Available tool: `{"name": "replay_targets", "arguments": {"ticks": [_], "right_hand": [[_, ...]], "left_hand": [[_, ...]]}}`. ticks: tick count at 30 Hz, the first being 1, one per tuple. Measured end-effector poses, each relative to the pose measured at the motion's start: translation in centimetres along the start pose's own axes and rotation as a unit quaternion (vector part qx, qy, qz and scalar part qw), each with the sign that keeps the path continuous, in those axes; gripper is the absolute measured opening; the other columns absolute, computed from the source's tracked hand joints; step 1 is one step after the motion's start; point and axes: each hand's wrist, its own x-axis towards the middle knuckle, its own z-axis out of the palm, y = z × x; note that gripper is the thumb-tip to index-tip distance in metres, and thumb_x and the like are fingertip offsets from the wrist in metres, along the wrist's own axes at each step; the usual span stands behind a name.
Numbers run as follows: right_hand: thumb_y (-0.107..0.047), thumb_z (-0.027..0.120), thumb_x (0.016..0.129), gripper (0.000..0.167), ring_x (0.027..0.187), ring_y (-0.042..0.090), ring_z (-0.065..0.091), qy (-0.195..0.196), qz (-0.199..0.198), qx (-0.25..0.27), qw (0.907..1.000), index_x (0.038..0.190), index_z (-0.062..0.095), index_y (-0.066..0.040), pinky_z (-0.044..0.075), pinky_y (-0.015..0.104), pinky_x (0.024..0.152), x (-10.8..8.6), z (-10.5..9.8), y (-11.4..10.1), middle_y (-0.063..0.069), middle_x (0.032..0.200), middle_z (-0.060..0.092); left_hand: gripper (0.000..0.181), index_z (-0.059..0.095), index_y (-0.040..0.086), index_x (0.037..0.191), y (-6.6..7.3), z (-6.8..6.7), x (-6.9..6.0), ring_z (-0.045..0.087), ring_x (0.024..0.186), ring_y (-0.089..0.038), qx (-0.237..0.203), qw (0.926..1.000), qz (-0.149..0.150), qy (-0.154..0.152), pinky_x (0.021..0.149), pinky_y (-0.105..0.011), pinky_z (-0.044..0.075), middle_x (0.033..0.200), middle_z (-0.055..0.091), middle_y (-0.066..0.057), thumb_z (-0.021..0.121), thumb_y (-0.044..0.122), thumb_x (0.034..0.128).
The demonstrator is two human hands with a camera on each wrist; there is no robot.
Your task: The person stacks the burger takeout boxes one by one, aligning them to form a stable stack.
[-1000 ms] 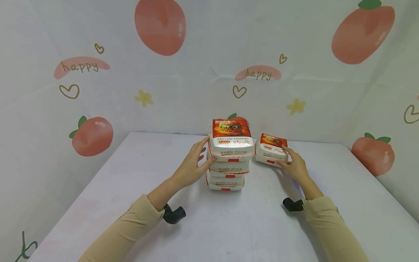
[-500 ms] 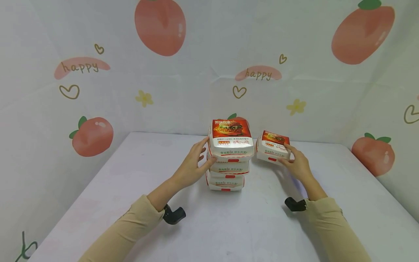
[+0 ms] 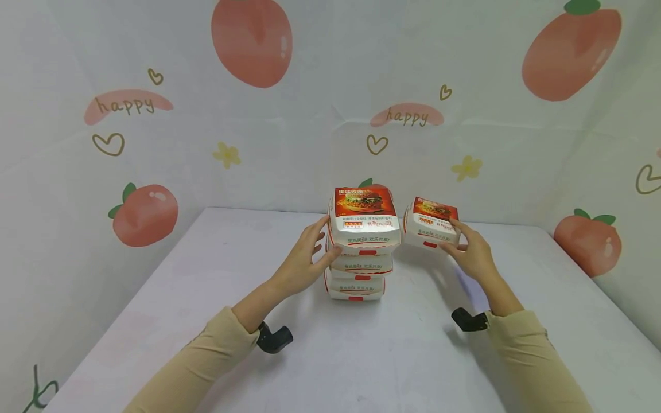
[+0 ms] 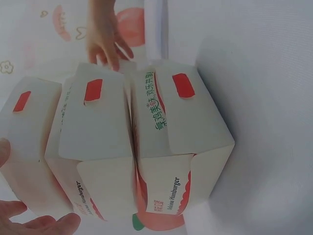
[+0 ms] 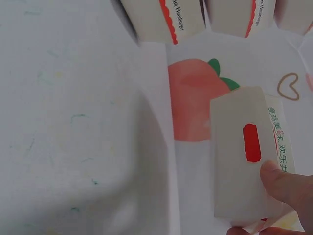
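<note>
Three white burger boxes stand in an uneven stack, the top burger box showing a red burger picture on its lid. Below it are the middle box and the bottom box. My left hand rests on the left side of the top box, thumb near the front corner and fingers loosely bent. To the right of the stack, my right hand holds another burger box off the table, tilted. In the right wrist view its thumb presses the front near the red tab; its other fingers are mostly hidden.
A white table lies under everything. Behind it hangs a white cloth with peaches, hearts and "happy" printed on it. Each wrist carries a black camera mount, the left mount and the right mount.
My right hand has raised its burger box up off the table and a little to the right. The left hand and the stack have stayed in place.
</note>
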Motion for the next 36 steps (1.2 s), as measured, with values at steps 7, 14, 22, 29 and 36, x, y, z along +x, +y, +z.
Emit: {"name": "replay_targets", "arguments": {"ticks": [7,14,22,29,36], "right_hand": [[-0.016,0.062,0.090,0.066,0.100,0.054,0.057,0.002,-0.006,0.009,0.9999,0.144,0.029,0.002,0.057,0.050,0.074,-0.3,-0.6,-0.9,0.041,0.134,0.034],[-0.018,0.063,0.090,0.067,0.100,0.053,0.058,0.001,-0.012,0.011,0.9999,0.144,0.029,0.000,0.057,0.049,0.073,-0.4,-0.8,-1.5,0.039,0.137,0.034],[-0.019,0.062,0.090,0.067,0.100,0.052,0.058,0.003,-0.011,0.000,0.9999,0.145,0.028,-0.001,0.057,0.049,0.073,-0.6,-1.3,-2.0,0.038,0.137,0.034],[-0.020,0.061,0.090,0.066,0.100,0.052,0.058,0.012,-0.017,0.005,0.9998,0.145,0.028,-0.002,0.058,0.046,0.068,-0.7,-2.1,-2.5,0.037,0.139,0.033],[-0.023,0.061,0.091,0.067,0.102,0.053,0.056,0.019,-0.017,0.008,0.9996,0.146,0.027,-0.004,0.058,0.048,0.069,-0.6,-2.9,-3.3,0.038,0.137,0.034]], "left_hand": [[0.072,0.013,0.011,0.150,0.1,0.0,-0.1,0.032,0.138,-0.037,0.000,1.0000,0.003,0.000,0.108,-0.049,0.038,0.151,0.024,-0.015,0.054,0.030,0.0945],[0.072,0.013,0.012,0.150,0.2,0.0,-0.1,0.032,0.138,-0.038,0.001,1.0000,0.002,0.000,0.108,-0.048,0.038,0.150,0.024,-0.015,0.054,0.031,0.0945],[0.073,0.013,0.012,0.150,0.1,0.0,-0.1,0.032,0.138,-0.037,-0.002,1.0000,-0.001,0.000,0.108,-0.048,0.038,0.151,0.024,-0.015,0.055,0.031,0.0939],[0.072,0.013,0.012,0.150,0.0,0.0,-0.1,0.033,0.137,-0.036,0.005,1.0000,-0.001,0.000,0.109,-0.047,0.038,0.151,0.024,-0.015,0.055,0.031,0.0941],[0.071,0.013,0.011,0.150,0.0,0.0,-0.1,0.032,0.137,-0.038,0.004,1.0000,0.001,-0.002,0.109,-0.048,0.038,0.151,0.023,-0.015,0.053,0.031,0.0951]]}}
